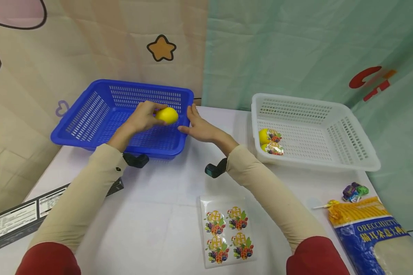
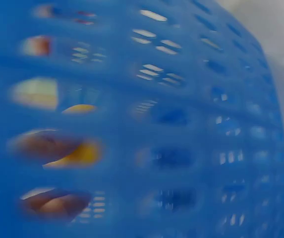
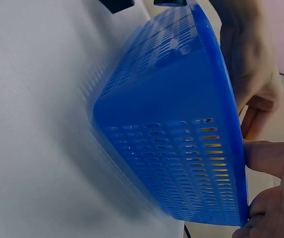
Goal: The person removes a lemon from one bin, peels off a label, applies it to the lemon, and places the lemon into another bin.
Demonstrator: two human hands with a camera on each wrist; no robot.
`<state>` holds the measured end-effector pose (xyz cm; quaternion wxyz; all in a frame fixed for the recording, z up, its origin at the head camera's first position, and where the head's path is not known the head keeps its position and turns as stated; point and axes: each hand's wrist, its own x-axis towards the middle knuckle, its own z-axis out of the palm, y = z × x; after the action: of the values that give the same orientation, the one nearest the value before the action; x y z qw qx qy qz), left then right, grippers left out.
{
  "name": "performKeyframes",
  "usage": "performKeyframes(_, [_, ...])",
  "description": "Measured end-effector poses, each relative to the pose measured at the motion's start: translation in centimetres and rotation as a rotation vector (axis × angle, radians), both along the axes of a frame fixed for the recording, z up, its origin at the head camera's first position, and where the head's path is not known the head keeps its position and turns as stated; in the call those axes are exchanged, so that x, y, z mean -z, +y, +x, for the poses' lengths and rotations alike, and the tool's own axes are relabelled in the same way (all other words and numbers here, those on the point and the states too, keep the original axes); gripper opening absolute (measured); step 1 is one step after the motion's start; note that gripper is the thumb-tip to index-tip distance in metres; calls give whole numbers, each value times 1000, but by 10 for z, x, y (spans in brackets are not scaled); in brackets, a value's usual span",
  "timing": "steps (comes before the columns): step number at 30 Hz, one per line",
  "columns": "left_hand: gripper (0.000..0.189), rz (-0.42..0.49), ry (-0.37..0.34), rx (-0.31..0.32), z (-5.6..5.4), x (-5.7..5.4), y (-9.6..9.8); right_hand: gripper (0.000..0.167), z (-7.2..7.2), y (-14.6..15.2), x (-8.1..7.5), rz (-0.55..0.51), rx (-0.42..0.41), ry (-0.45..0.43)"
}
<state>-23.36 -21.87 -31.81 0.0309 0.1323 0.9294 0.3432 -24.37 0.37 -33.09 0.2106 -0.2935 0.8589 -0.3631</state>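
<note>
My left hand (image 1: 143, 117) grips a yellow lemon (image 1: 168, 115) over the right part of the blue plastic basket (image 1: 122, 84). At that basket's right end, my right hand (image 1: 202, 129) has its fingers extended, thumb apart, with fingertips right at the rim. The right wrist view shows the blue basket's slotted end wall (image 3: 171, 144), with the right thumb (image 3: 268, 156) against its rim and the left hand (image 3: 248, 69) beyond. In the left wrist view, the blurred basket wall (image 2: 117, 134) fills most of the picture; bits of hand and yellow show through its slots.
A white basket (image 1: 313, 165) on the right holds two yellow lemons (image 1: 263, 136) bearing fruit stickers. Nearer lies a sticker sheet (image 1: 228, 233). A long black box (image 1: 24, 217) is at left; wrapped candies (image 1: 354, 192) and an orecchiette bag (image 1: 375, 236) are at right. Behind hangs a curtain (image 1: 289, 49).
</note>
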Motion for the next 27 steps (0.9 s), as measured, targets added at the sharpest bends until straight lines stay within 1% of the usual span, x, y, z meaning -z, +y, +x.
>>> performKeyframes(4, [57,66,44,-21,11,-15,-6,82,1,2,-1,-1,11,5])
performKeyframes(8, [57,114,82,-29,22,-24,-8,83,2,4,1,-1,25,20])
performKeyframes(10, [56,130,101,-17,26,-26,-6,83,1,6,2,5,29,33])
performKeyframes(12, [55,147,111,10,30,-27,-2,85,0,9,4,17,35,49])
performKeyframes(15, [55,162,104,53,35,-25,6,85,-1,18,4,27,46,65])
performKeyframes(17, [57,166,82,78,38,-25,12,84,-1,27,4,14,49,73])
performKeyframes(19, [58,163,62,102,40,-24,19,82,1,38,4,-31,45,62])
performKeyframes(21, [58,169,41,126,41,-24,26,79,4,49,4,-108,34,36])
performKeyframes(24, [58,193,13,167,42,-22,38,78,13,65,5,-253,13,-31])
performKeyframes(27, [58,229,-7,212,43,-20,52,76,24,79,5,-372,3,-81])
